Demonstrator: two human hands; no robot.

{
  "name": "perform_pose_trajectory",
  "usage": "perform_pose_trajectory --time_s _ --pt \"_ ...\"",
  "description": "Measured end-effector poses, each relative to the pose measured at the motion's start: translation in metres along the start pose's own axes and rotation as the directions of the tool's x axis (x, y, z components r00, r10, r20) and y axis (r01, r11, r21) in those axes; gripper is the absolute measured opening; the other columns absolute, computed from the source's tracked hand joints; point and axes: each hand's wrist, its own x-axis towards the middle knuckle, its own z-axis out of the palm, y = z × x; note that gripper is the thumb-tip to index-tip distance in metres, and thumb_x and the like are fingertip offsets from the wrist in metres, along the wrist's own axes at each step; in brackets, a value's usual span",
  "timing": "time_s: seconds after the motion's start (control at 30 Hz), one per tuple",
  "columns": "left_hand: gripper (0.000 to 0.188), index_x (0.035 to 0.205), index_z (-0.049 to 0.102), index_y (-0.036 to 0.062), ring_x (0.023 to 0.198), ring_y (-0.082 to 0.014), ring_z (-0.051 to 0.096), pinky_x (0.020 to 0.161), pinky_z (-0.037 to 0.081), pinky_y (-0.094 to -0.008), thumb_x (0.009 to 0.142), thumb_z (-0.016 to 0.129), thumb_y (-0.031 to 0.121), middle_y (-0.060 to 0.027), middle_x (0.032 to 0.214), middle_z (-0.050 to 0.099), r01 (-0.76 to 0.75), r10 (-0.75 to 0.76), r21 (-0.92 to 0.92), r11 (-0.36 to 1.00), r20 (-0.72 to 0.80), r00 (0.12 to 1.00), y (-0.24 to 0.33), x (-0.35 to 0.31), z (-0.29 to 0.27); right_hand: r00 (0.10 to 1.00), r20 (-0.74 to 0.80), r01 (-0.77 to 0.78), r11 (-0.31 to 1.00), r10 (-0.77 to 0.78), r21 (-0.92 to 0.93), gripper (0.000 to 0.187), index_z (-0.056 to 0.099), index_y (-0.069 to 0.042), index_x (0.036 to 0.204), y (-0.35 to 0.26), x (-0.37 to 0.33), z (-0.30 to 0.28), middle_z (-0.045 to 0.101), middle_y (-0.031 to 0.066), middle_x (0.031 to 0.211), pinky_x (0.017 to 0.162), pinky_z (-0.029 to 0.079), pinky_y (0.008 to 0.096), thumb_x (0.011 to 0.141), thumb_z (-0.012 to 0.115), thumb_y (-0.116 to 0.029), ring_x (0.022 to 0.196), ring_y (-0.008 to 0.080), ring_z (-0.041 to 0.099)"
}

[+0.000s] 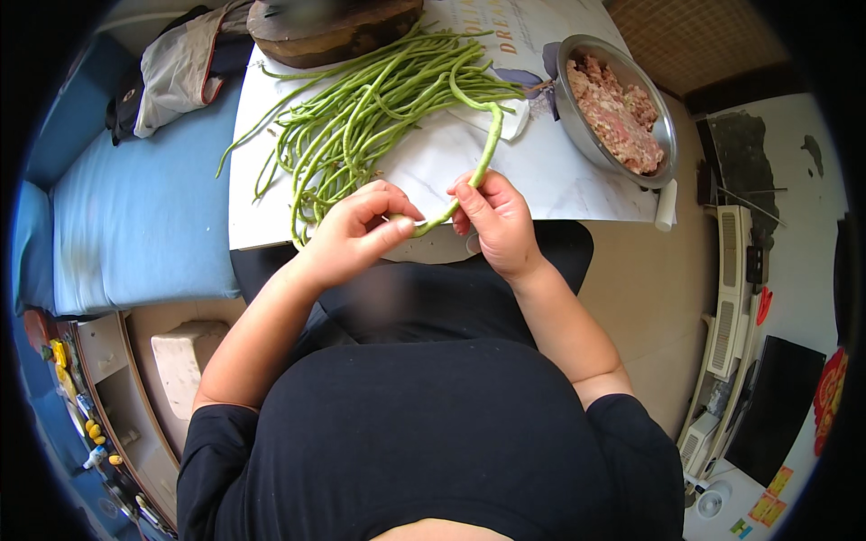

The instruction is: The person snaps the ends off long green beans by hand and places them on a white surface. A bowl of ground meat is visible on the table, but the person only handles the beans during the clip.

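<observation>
A long green bean (492, 144) curves between my two hands at the table's near edge. My right hand (493, 216) pinches it partway along, thumb on top, and its free length arcs up and away over the table. My left hand (365, 225) is closed with thumb and fingers together at the bean's near end; the fingertips partly hide that end. Just beyond my left hand lies a large loose heap of long green beans (361, 117), some strands hanging toward the near edge.
The table (577, 194) has a white marbled cover. A round wooden chopping board (334, 36) stands at the back. At the right, a metal bowl (577, 135) holds minced meat (618, 113). A blue sofa (144, 207) adjoins the table's left side. A pale stool (188, 361) stands lower left.
</observation>
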Motion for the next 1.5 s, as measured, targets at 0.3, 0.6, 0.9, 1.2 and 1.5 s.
perform_pose_trajectory --time_s 0.3,0.6,0.9,1.2,1.5 --pt "0.012 0.089 0.056 0.0023 0.075 -0.0323 0.056 0.065 0.045 -0.0374 0.079 0.055 0.008 -0.0144 0.081 0.056 -0.056 -0.052 0.609 0.791 0.158 0.986 0.008 0.001 0.005 0.997 -0.069 -0.037 0.999 0.036 -0.013 0.015 0.053 -0.003 0.088 -0.001 0.003 0.000 0.052 0.0021 0.070 0.056 0.039 0.0196 0.087 0.052 -0.018 0.058 0.0079 0.047" --pt "0.013 0.087 0.055 0.0021 0.067 -0.0187 0.053 0.062 0.043 -0.0300 0.086 0.049 0.014 -0.0083 0.071 0.054 0.312 -0.276 0.252 0.916 -0.168 0.946 -0.016 -0.005 0.002 0.989 -0.047 -0.092 0.842 0.138 0.531 0.030 0.046 -0.007 0.063 0.002 0.009 -0.030 0.037 0.0023 0.052 0.044 0.030 0.0255 0.087 0.042 -0.025 0.045 0.0118 0.032" --pt "0.014 0.096 0.053 0.0036 0.050 -0.0067 0.034 0.045 0.029 -0.0208 0.089 0.047 0.014 0.0026 0.061 0.037 -0.034 -0.410 -0.689 0.724 -0.469 0.782 -0.030 -0.011 -0.029 0.997 0.072 0.036 0.985 -0.024 -0.171 0.028 0.036 -0.008 0.057 -0.010 -0.005 -0.022 0.039 0.0001 0.055 0.047 0.028 0.0253 0.084 0.045 -0.011 0.048 0.0105 0.033" --pt "0.030 0.104 0.050 0.0057 0.065 -0.0072 0.049 0.058 0.043 -0.0203 0.082 0.060 0.024 0.0020 0.075 0.052 0.210 -0.575 -0.819 0.535 -0.170 0.800 -0.016 0.013 -0.024 0.830 0.485 0.542 0.607 -0.276 -0.581 0.023 0.039 -0.006 0.049 -0.051 -0.037 -0.020 0.038 0.0073 0.048 0.039 0.028 0.0353 0.062 0.058 -0.003 0.040 0.0263 0.037" --pt "0.024 0.090 0.047 0.0099 0.052 -0.0063 0.036 0.046 0.030 -0.0187 0.082 0.061 0.028 0.0023 0.065 0.046 0.416 -0.690 -0.824 0.384 0.043 0.722 -0.032 0.040 0.001 0.674 0.718 0.715 0.395 -0.172 -0.577 0.028 0.036 -0.008 0.049 -0.070 -0.053 -0.010 0.038 0.0037 0.052 0.040 0.030 0.0335 0.054 0.064 -0.007 0.046 0.0222 0.041"
